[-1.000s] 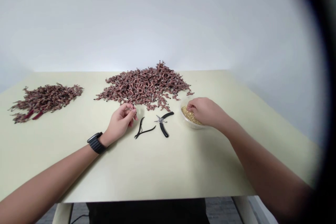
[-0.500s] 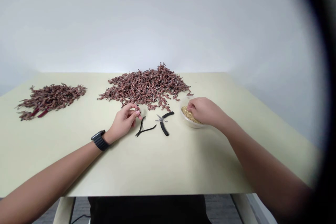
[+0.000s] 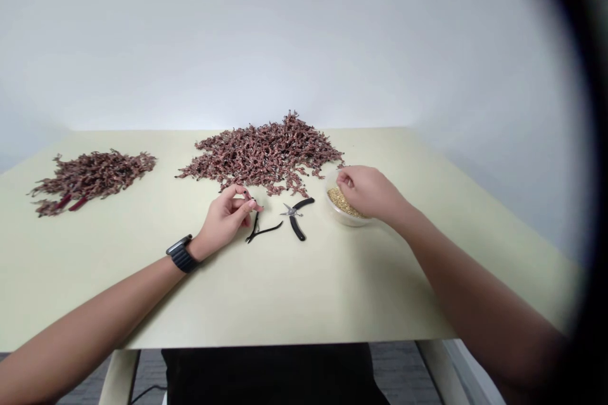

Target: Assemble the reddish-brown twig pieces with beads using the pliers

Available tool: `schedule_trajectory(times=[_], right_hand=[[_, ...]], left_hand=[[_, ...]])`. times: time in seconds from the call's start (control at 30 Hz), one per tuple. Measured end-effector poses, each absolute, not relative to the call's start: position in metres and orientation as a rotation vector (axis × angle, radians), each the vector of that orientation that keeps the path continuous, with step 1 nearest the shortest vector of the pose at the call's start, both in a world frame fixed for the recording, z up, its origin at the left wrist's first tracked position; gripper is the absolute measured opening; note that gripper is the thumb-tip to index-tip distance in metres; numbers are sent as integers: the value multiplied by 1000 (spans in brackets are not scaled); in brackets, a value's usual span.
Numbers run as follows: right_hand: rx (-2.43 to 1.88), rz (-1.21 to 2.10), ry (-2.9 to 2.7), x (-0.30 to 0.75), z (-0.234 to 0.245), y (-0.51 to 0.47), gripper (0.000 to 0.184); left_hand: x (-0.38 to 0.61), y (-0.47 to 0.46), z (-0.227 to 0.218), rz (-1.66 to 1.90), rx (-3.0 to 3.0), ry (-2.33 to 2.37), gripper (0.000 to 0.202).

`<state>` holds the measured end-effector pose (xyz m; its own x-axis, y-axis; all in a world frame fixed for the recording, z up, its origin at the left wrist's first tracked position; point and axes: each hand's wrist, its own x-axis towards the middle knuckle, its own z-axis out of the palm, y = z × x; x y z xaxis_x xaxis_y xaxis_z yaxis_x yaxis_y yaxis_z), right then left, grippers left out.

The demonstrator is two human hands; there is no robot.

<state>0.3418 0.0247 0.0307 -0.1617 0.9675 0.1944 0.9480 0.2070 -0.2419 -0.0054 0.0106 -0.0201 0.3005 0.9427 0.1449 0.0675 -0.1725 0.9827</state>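
My left hand, wearing a black watch, pinches a small dark-tipped piece between thumb and fingers. The piece is too small to make out fully. Just beside those fingertips lies a pair of slim black nippers, handles spread. To their right rest small black-handled pliers with silver jaws, also spread. My right hand is over a clear plastic bowl of tiny gold-coloured pieces. Its fingers are closed together above the pieces; whatever they hold is hidden.
A large heap of small brown, dark-tipped pieces spreads across the back of the pale yellow table. At the left is a smaller brown heap, with dark red strips at its front. A white wall stands behind.
My right hand has lifted slightly, its fingertips now higher above the gold-coloured pieces. My left hand keeps its pinch almost in place. The view has shifted a little.
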Motion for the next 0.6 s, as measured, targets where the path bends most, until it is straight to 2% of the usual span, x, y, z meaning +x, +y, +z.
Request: schedule_trajectory(times=[0.13,0.33,0.43,0.6], right_hand=[[-1508,-56,-1943,318,41,4,17],[-1088,38,-2018,271,30,-35,9],[-1054,222,-2043,260,17,-41,7],[-1092,749,-1929,252,4,-41,13]], left_hand=[[0,2,-15,1116,1436,906,27],[11,-12,-9,1054,1402,897,20],[14,-16,-10,979,1207,830,22],[15,-18,-11,898,1024,777,31]])
